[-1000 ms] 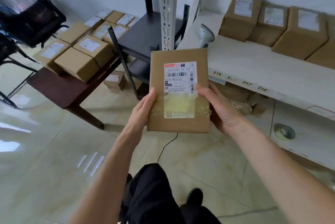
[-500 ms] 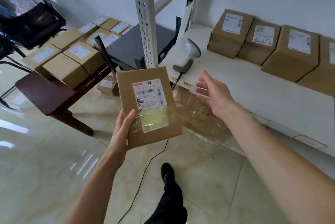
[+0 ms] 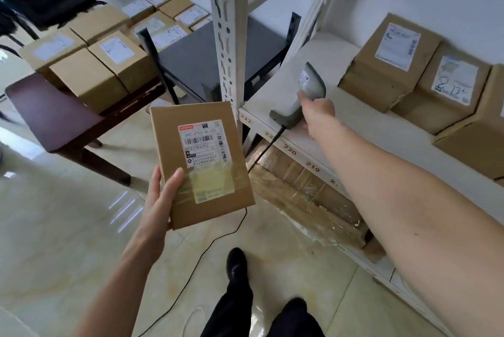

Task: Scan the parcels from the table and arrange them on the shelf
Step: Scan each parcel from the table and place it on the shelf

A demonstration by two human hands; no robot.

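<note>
1. My left hand (image 3: 161, 200) grips a flat parcel (image 3: 200, 163), label up, left of the shelf (image 3: 362, 129).
2. My right hand (image 3: 317, 113) curls around the scanner (image 3: 301, 96) on the shelf's front corner.

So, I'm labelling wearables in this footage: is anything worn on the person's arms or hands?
Nothing shows: the left hand and right hand are bare, with no gloves, rings or watch visible. Both forearms are bare too, with no sleeve reaching into view.
</note>
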